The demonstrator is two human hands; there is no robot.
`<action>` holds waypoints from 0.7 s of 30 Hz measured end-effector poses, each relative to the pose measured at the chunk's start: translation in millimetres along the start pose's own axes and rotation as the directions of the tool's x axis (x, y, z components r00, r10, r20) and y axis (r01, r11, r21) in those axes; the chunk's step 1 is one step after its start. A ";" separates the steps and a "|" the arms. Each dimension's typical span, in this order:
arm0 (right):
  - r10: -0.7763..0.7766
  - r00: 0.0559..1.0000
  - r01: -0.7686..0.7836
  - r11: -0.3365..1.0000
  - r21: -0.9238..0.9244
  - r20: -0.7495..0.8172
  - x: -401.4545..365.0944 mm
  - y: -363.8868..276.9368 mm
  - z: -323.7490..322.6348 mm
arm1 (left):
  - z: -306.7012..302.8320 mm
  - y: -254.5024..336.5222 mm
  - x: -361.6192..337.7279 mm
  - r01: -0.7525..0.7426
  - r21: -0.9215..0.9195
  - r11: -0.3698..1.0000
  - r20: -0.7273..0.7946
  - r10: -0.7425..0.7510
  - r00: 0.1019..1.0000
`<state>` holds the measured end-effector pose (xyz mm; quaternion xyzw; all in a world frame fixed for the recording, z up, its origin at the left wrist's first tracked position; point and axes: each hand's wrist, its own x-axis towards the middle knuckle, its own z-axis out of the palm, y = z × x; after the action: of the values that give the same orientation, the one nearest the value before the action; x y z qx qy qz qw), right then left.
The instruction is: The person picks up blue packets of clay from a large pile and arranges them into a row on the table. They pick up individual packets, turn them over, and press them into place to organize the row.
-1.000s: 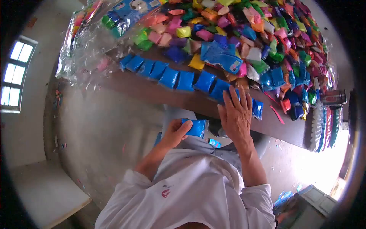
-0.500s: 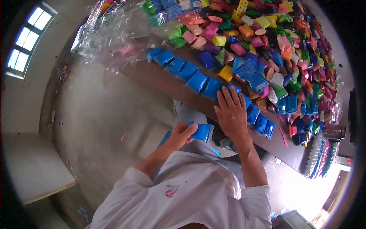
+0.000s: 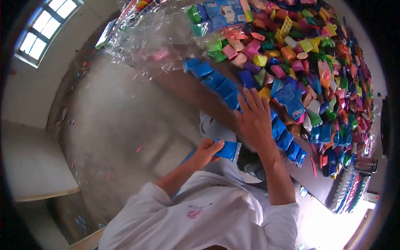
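Observation:
My left hand (image 3: 207, 151) pinches a blue packet (image 3: 227, 150) between thumb and fingers, over my lap beside the table edge. My right hand (image 3: 256, 118) lies flat with fingers stretched on the row of blue packets (image 3: 226, 88) along the table's near edge, covering the middle of that row. More blue packets (image 3: 285, 139) of the same row show to the right of it. Just beyond the fingertips are a yellow packet (image 3: 265, 92) and a blue printed bag (image 3: 289, 100).
A large heap of colourful packets (image 3: 298, 65) covers the far side of the brown table (image 3: 179, 89). Clear plastic wrapping (image 3: 141, 37) and a printed bag (image 3: 225, 14) lie at the upper left. A pink stick (image 3: 313, 166) and a jar (image 3: 366, 165) are at the right.
The view has shifted, so the table and both hands appear lower and farther right. My right hand has slid slightly along the blue row towards the left. My left hand still holds its packet.

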<state>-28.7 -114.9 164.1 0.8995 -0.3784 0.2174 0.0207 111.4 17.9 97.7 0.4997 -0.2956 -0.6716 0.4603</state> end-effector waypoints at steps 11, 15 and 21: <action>-0.084 0.993 0.089 0.994 -0.062 0.078 20.9 -6.0 38.2 | -19.4 -8.8 2.3 -0.037 -0.074 0.997 -0.023 0.035 0.999; -0.090 0.996 0.090 0.996 -0.014 0.025 32.5 -11.6 36.9 | -19.0 0.9 0.1 -0.063 -0.058 0.996 -0.014 0.062 0.998; -0.140 0.989 0.140 0.990 0.019 -0.039 71.3 -24.6 55.9 | -25.2 -1.9 2.5 -0.094 -0.137 0.986 0.000 0.095 0.996</action>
<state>53.3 -156.5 145.6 0.9198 -0.3116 0.2362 0.0334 134.3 18.0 86.8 0.4504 -0.2735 -0.6693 0.5239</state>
